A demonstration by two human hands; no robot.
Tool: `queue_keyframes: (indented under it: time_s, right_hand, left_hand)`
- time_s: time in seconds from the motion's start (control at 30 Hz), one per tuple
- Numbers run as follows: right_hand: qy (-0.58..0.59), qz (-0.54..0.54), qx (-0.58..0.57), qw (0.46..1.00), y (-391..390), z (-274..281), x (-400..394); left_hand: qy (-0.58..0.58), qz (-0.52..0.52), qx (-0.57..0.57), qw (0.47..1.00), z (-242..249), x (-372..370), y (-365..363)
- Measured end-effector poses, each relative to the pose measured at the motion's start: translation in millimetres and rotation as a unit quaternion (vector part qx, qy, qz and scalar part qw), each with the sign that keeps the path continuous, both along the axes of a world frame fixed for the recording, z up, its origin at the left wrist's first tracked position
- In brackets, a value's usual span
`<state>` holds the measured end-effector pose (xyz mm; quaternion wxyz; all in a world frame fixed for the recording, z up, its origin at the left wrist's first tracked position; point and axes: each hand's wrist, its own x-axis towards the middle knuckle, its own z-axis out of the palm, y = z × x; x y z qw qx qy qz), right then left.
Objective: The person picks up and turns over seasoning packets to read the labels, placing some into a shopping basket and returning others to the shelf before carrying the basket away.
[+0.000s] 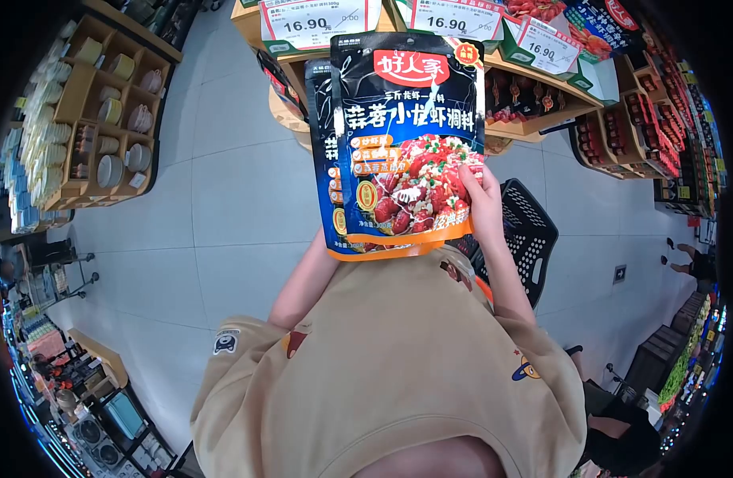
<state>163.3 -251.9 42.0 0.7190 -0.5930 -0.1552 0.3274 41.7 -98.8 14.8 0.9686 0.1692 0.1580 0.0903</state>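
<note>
While two seasoning pouches [410, 143] were stacked upright at 12 o'clock, front panel facing the head camera — readable — right hand [484, 195] pinched their 3 o'clock edge, fingers closed. Left hand sat behind them — grip unclear. Black basket [530, 231] hung at 3 o'clock.

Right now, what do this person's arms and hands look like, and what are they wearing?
Both forearms are bare, with no gloves on the hands. The right hand shows bare fingers; the left hand is hidden. A tan short-sleeved shirt has small cartoon patches on its sleeves.
</note>
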Motion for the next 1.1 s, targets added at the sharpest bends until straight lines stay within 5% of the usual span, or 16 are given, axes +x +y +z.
queue_keyframes:
  time_s: [0.2, 0.4, 0.47, 0.57, 0.63, 0.8, 0.9, 0.97, 1.1]
  right_hand:
    - [0.096, -0.088, 0.049, 0.990, -22, 27, 9]
    - [-0.119, -0.130, 0.004, 0.984, -27, 96, -26]
    - [-0.207, -0.044, -0.182, 0.960, -5, 105, -46]
    - [-0.583, 0.104, -0.257, 0.763, 34, 64, -74]
    - [-0.600, 0.180, -0.378, 0.682, 53, 46, -112]
    - [-0.598, 0.226, -0.333, 0.693, 38, 47, -106]
    - [-0.542, 0.298, -0.139, 0.773, 30, 51, -73]
    - [-0.342, 0.227, -0.102, 0.906, 25, 61, -47]
    - [-0.405, 0.058, -0.118, 0.905, 8, 47, 0]
  left_hand:
    - [0.003, 0.019, -0.001, 1.000, -2, -6, 9]
    - [-0.013, 0.022, 0.002, 1.000, 0, 4, 14]
    - [-0.021, 0.013, 0.000, 1.000, 2, 12, 11]
    - [-0.033, -0.011, -0.013, 0.999, 5, 17, -3]
    - [-0.036, -0.025, -0.020, 0.999, 5, 16, -10]
    - [-0.029, -0.036, -0.039, 0.998, 0, 8, -14]
    - [-0.023, -0.021, -0.036, 0.999, -2, 3, -8]
    - [-0.020, -0.008, -0.031, 0.999, -5, 1, -2]
    - [-0.016, 0.003, -0.035, 0.999, -7, -3, 2]
